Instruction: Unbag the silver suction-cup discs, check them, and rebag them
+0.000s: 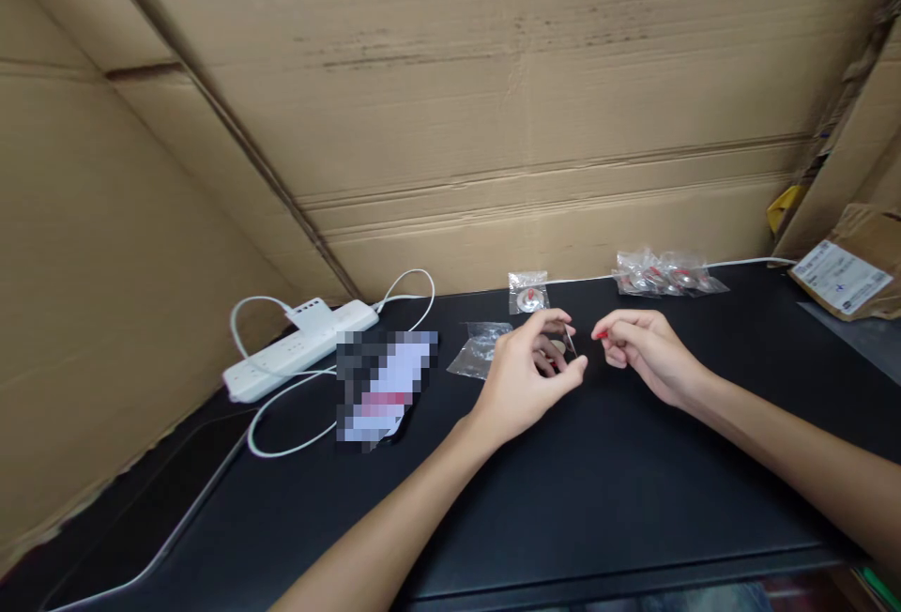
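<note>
Cardboard walls rise behind a black table that I see from above. At the table's left lie a white power strip and a blurred-out phone. My left hand pinches a small disc between thumb and fingers. Just beside it, my right hand pinches a tiny red piece at its fingertips. An empty bag lies just left of my left hand, one filled bag lies behind, and a pile of bags sits at the far right.
</note>
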`<control>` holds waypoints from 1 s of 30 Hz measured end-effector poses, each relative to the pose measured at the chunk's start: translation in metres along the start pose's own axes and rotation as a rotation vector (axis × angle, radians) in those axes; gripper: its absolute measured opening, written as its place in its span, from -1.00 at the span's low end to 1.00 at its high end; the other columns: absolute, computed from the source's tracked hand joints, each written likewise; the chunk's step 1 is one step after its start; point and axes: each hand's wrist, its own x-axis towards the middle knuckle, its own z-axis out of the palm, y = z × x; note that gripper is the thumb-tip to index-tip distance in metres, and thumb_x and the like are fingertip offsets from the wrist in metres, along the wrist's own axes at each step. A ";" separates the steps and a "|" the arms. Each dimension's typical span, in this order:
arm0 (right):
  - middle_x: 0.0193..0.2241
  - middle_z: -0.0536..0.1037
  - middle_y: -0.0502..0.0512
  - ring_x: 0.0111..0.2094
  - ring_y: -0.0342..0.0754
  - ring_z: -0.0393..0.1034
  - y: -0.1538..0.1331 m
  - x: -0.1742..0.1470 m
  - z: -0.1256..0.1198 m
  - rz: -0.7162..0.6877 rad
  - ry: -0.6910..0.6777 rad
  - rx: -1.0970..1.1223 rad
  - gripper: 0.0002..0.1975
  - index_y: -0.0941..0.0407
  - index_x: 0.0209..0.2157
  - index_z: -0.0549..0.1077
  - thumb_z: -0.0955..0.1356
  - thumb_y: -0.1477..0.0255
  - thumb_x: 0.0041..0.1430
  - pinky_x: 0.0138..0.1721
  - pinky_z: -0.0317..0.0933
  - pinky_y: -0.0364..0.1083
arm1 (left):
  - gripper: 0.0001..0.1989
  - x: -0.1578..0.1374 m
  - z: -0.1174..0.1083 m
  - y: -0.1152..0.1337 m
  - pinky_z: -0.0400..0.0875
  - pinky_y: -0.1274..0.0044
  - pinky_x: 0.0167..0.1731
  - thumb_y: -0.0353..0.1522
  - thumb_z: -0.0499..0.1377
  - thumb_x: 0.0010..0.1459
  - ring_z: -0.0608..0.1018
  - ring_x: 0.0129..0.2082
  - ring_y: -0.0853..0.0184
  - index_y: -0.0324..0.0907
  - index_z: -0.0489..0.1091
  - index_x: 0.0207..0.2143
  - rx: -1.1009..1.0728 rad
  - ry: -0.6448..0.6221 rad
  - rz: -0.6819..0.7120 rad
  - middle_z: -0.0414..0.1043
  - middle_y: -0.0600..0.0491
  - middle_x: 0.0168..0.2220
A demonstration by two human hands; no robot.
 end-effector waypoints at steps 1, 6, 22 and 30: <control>-0.64 0.37 -0.03 -0.62 -0.24 0.15 0.001 0.001 -0.002 -0.011 0.026 0.005 -0.93 0.20 -0.50 0.55 0.40 0.51 -0.10 -0.56 -0.02 -0.15 | -0.59 0.001 -0.001 -0.001 0.52 0.55 -0.43 -0.37 0.28 0.07 0.55 -0.46 0.42 -0.16 0.31 -0.02 -0.012 0.035 -0.012 0.49 -0.02 -0.14; -0.57 0.45 0.01 -0.53 -0.17 0.26 0.001 0.004 -0.006 -0.019 -0.011 -0.004 -0.86 0.18 -0.40 0.60 0.49 0.43 -0.05 -0.45 0.13 -0.10 | -0.56 0.004 -0.004 -0.009 0.53 0.55 -0.45 -0.29 0.28 0.11 0.56 -0.41 0.41 -0.14 0.31 0.04 -0.085 0.065 -0.057 0.47 -0.07 -0.05; -0.52 0.54 0.03 -0.49 -0.14 0.40 -0.002 -0.005 0.003 0.005 -0.133 -0.038 -0.81 0.16 -0.42 0.58 0.56 0.38 -0.08 -0.35 0.30 -0.08 | -0.52 0.001 0.001 -0.006 0.54 0.53 -0.43 -0.33 0.25 0.11 0.59 -0.39 0.38 -0.13 0.29 0.10 0.005 -0.043 0.013 0.48 -0.09 -0.05; -0.52 0.56 0.04 -0.51 -0.15 0.40 0.002 -0.004 0.002 0.017 -0.109 -0.054 -0.78 0.16 -0.41 0.60 0.58 0.39 -0.13 -0.38 0.29 -0.09 | -0.54 -0.002 0.003 -0.003 0.52 0.53 -0.42 -0.33 0.26 0.12 0.56 -0.42 0.37 -0.16 0.31 0.08 0.052 -0.089 0.034 0.52 0.02 -0.27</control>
